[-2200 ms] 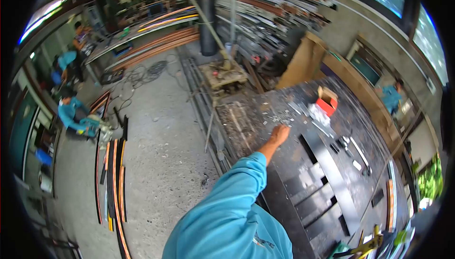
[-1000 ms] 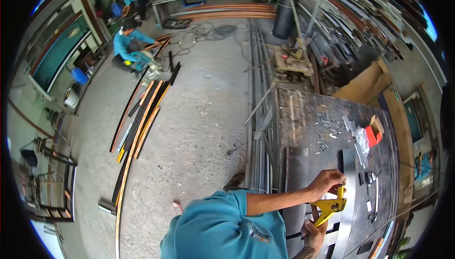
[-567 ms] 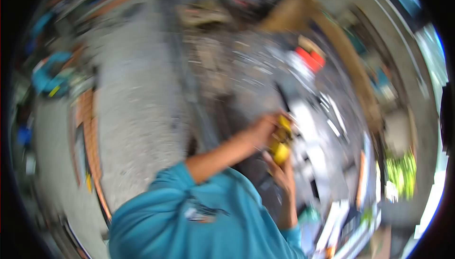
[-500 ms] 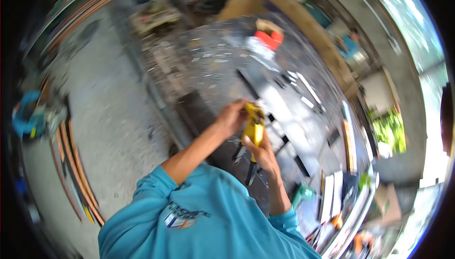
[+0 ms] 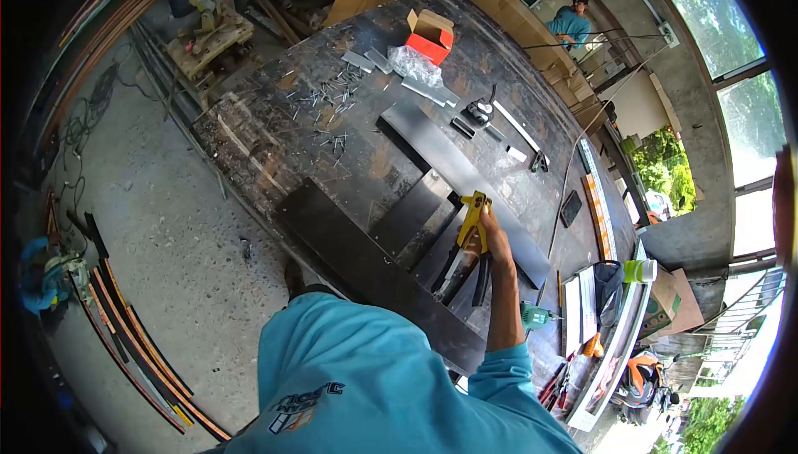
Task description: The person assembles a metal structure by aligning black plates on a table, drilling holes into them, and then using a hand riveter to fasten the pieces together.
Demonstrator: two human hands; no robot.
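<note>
A yellow hand riveter [image 5: 474,220] with black handles is in my right hand [image 5: 496,238], the fingers wrapped round its body. Its handles stand apart and point down toward me. Beneath it on the workbench lies a frame of dark flat metal pieces: a far long bar [image 5: 449,155], a near long bar [image 5: 332,234] and short crosspieces [image 5: 407,215] between them. The riveter's head overlaps the far bar's near edge in this view. My left hand is out of sight.
Loose rivets [image 5: 332,97] lie scattered on the workbench [image 5: 490,72], near an open red box [image 5: 430,39] and plastic wrap [image 5: 414,65]. A phone [image 5: 570,208] and green drill [image 5: 536,315] are at right. A person [image 5: 570,22] is in the background.
My left hand has left the riveter and gone out of view. My right hand still holds it, now farther right over the frame. The view has shifted and sharpened.
</note>
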